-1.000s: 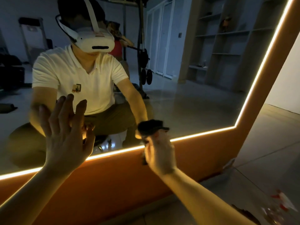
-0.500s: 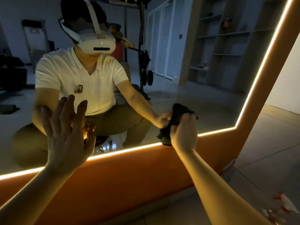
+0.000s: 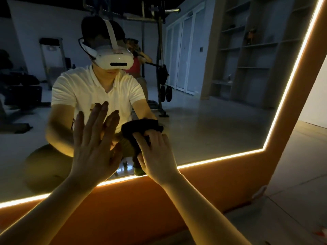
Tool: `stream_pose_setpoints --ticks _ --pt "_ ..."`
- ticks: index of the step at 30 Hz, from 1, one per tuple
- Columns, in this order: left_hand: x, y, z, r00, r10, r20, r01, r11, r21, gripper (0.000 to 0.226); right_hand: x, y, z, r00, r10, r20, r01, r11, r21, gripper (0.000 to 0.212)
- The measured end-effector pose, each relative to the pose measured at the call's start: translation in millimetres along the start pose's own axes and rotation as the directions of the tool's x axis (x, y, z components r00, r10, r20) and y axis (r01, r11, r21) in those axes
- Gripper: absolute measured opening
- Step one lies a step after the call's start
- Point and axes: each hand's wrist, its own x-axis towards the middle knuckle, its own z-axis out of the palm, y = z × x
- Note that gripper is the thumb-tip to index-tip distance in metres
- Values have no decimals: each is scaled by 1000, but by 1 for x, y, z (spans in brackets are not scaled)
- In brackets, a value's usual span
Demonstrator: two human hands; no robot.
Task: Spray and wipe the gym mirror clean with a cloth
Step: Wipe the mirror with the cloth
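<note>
While my left hand (image 3: 95, 149) lies flat with fingers straight against the mirror (image 3: 212, 121), my right hand (image 3: 155, 156), just beside it, grips the dark cloth (image 3: 139, 128); the cloth bunches past my right fingertips, pressed to the glass above the lit strip (image 3: 221, 157).

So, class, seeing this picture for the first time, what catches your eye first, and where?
The glowing light strip edging the mirror stands out along its bottom and right. At centre, the left hand lies flat on the glass; the right hand grips a dark cloth beside it.
</note>
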Motion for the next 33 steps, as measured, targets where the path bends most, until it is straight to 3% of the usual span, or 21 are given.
stream_pose_setpoints --ticks 1,3,5,6,8,12,14,17,21,25,27,29,33 --pt "7 1 3 1000 21 10 -21 1000 14 70 -1 5 -1 998 -53 27 52 999 15 55" --pt "14 0 7 999 22 38 -24 998 52 72 3 33 -16 1000 8 13 -7 999 -42 58" --pt "12 -5 11 998 46 38 -50 991 123 76 5 74 -35 958 277 -71 -283 956 -78 44" --pt "11 -6 11 998 43 52 -50 990 134 77 4 94 -43 900 417 -126 -428 900 -80 37" --pt "11 -5 12 998 36 51 -43 987 156 78 6 120 -55 813 534 -231 -571 808 -143 45" --pt "11 -4 13 998 29 48 -37 985 168 77 21 123 -40 814 522 -255 -557 826 -89 65" --pt "10 -3 13 998 18 59 -28 983 181 77 32 98 -27 807 524 -273 -551 834 -26 66" --pt "10 -1 12 997 -3 83 -12 982 186 76 45 61 -10 861 431 -270 -445 895 10 61" --pt "10 0 11 993 -11 115 -12 981 196 76 51 14 11 971 168 -170 -170 986 3 63" --pt "11 1 5 990 -19 138 -13 973 229 77 50 25 7 996 -48 -77 46 998 -32 58" --pt "12 5 1 987 -26 157 -14 968 251 77 49 53 -6 997 -21 -70 15 996 -86 57" --pt "13 7 -6 986 -22 166 -25 961 276 78 50 92 -26 987 126 -102 -140 979 -147 56" --pt "29 9 -25 987 -27 156 -22 952 304 82 70 157 -64 898 386 -210 -417 899 -130 59"
